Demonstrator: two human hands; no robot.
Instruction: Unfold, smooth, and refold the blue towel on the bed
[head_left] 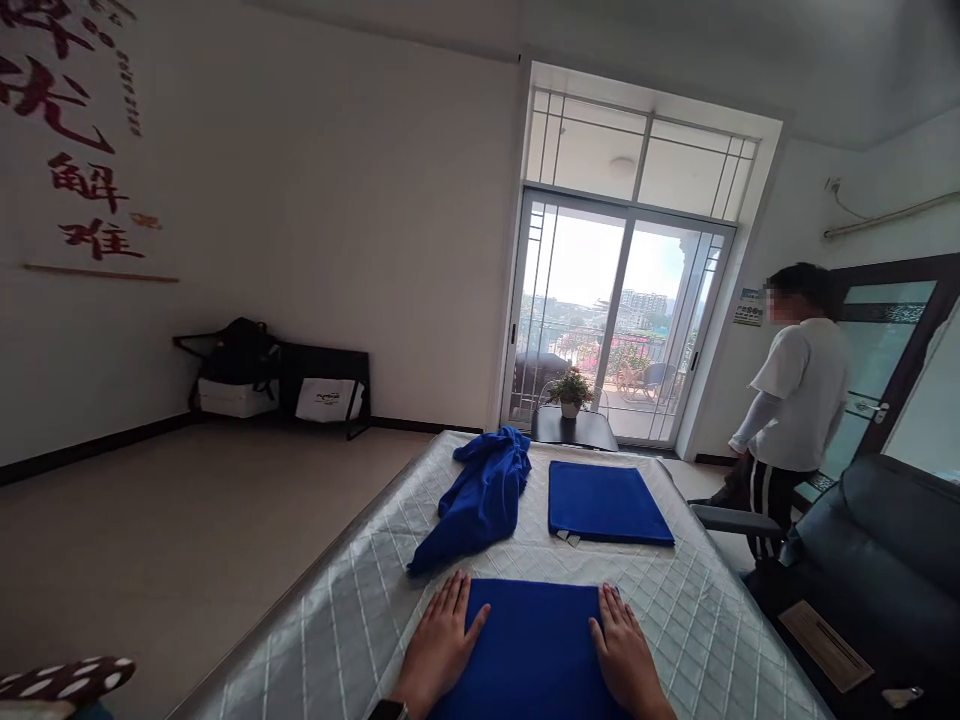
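A folded blue cloth (536, 640) lies flat at the near end of the table, which wears a white quilted cover (352, 610). My left hand (442, 640) rests flat on the cloth's left edge, fingers stretched out. On its right edge my right hand (622, 650) lies flat too, fingers extended. Farther along the table sits a second folded blue cloth (606, 503). To the left of that one lies a crumpled blue cloth (480, 500).
A person in a white shirt (799, 400) stands at the right by a dark door. A dark chair (877, 540) is beside the table's right side. A potted plant (570, 392) stands before the glass balcony door. Bags (240, 375) sit by the left wall.
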